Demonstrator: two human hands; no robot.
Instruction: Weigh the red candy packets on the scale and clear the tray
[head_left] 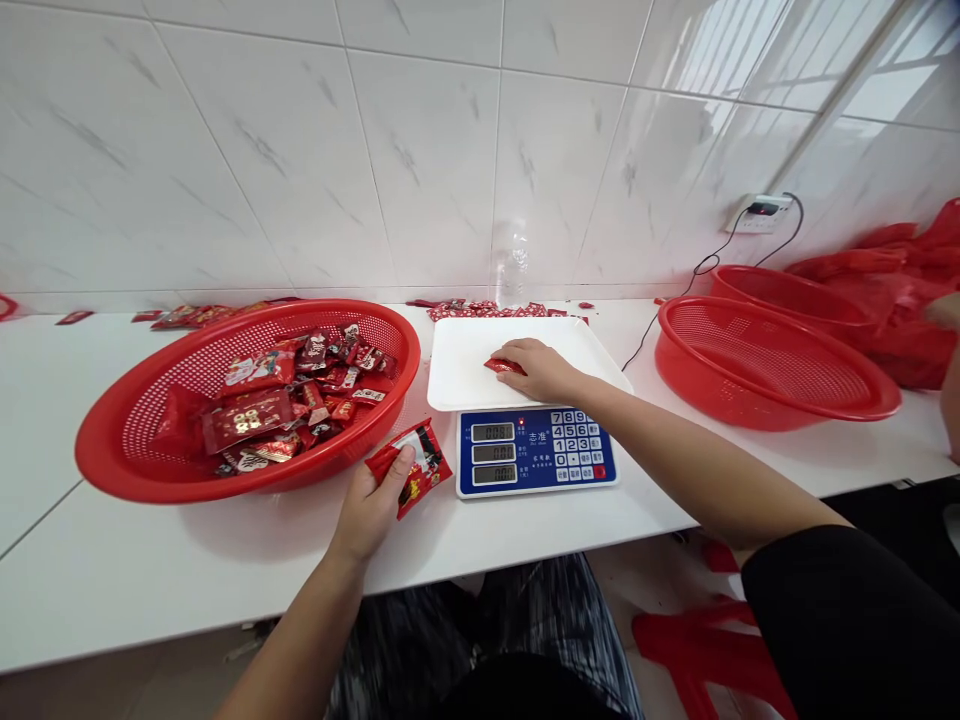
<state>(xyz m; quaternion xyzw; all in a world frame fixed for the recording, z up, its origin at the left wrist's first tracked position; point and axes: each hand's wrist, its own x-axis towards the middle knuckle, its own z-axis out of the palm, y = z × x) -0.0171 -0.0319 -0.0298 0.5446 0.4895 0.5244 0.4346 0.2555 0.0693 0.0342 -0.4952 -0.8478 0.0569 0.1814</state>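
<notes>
My left hand (373, 505) grips a red snack packet (421, 468) with a black and white print, in front of the scale's left side. Over the white weighing pan (457, 390), my right hand (536, 370) has its fingers closed around a small red wrapped candy (504, 366). Below the pan is the scale's blue panel (538, 455), with lit displays and a keypad. To the left stands a red perforated basket (112, 455) with many red and brown wrapped sweets (251, 418) in it.
A red basket (772, 410) stands at right, with another basket (795, 290) and red bags (892, 270) behind. Small packets (495, 311) and a clear bottle (513, 268) line the wall. A cord (701, 268) runs from the socket. A red stool (705, 650) is below.
</notes>
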